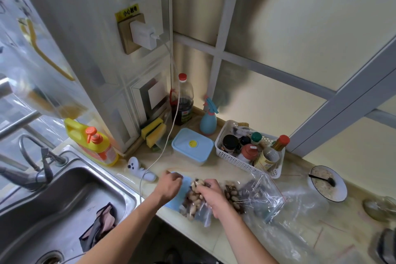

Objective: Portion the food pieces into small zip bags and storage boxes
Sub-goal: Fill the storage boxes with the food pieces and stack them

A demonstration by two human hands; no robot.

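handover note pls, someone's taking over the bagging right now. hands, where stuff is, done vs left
Left hand: fingers curled on the edge of the small zip bag, seemingly holding it open.
Right hand: curled over food pieces at that bag's mouth.
The bag lies at the counter's front edge on something light blue, partly filled.
More pieces sit in the large clear bag just right of the hands.
Storage box, blue lid on, stands behind the hands; contents not visible.
Done: one small bag partly loaded.
Left: finish and seal it, portion the remainder, fill the box if it is empty.
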